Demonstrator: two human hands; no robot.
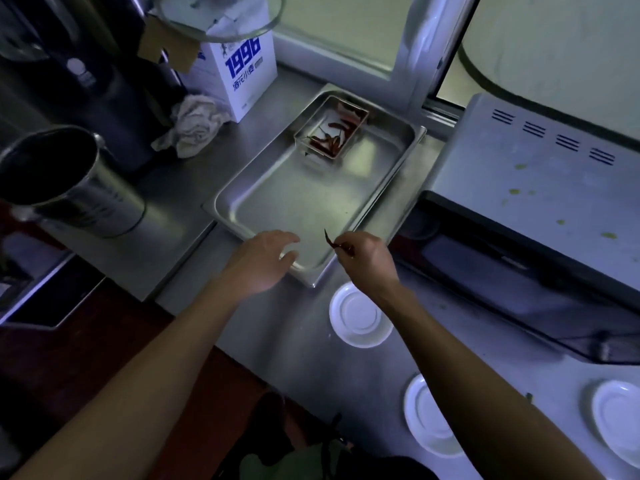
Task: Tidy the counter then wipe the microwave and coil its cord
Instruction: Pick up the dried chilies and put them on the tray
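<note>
The brushed stainless-steel worktop (180, 188) carries everything here, its dull sheen picking up smears of light. At its right end sits the boxy grey microwave (540, 188), door hanging open, its flat top flecked with yellowish spots that are not yet wiped; its cord is not visible. Next in size is the shallow rectangular steel tray (388, 157), smooth with rounded corners, holding at its far end a small clear rectangular container (360, 114) of wrinkled dried red chillies (329, 138). A cylindrical steel pot (79, 192) stands well apart at the left, a white carton with blue print (242, 74) at the back, a crumpled pale cloth (194, 128) just beside it. Three round white glazed saucers (360, 313) lie near the front edge.

The left hand (263, 261) hovers spread and relaxed over the tray's near corner, gripping nothing. The right hand (367, 258) pinches a single thin dried red chilli (332, 242) between curled fingertips, just over the tray's near rim.

The chilli looks brittle and light; pinched too hard it may snap and scatter flakes, and released short of the container it would land loose in the slick tray. The right forearm passes over a saucer, so a careless pull-back could nudge it towards the edge.
</note>
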